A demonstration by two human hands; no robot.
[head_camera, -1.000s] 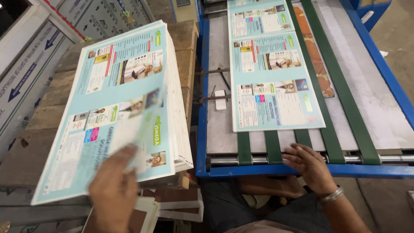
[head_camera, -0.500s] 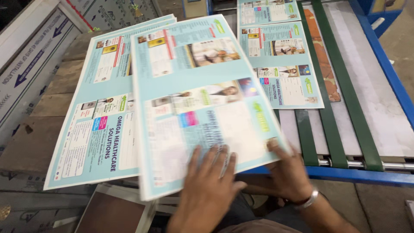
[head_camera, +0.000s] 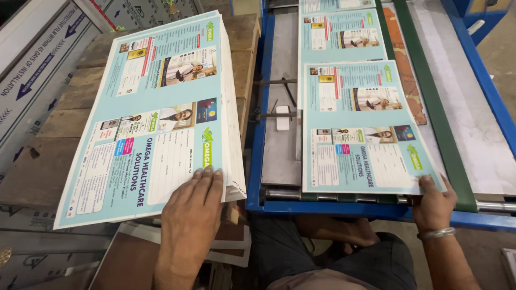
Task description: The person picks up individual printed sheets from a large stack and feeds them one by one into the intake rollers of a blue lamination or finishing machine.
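A thick stack of light-blue printed sheets (head_camera: 156,115) lies on a wooden pallet at my left. My left hand (head_camera: 191,207) rests flat on the near right corner of the top sheet. One loose printed sheet (head_camera: 363,129) lies on the blue machine's feed table (head_camera: 279,134), across its green belts. My right hand (head_camera: 434,201) presses the near right corner of that sheet with fingers and thumb. A second printed sheet (head_camera: 341,32) sits further up the table, partly under the near one.
Green belts (head_camera: 430,91) run lengthwise over the table, with a metal roller (head_camera: 492,206) along its near edge. The wooden pallet (head_camera: 32,166) carries the stack. White printed cartons (head_camera: 32,70) lean at the far left. My knees (head_camera: 333,252) show below the table.
A sheet that both hands were carrying off the stack now lies on the feed table. My left hand has returned to the stack, and my right hand stays on the sheet's corner.
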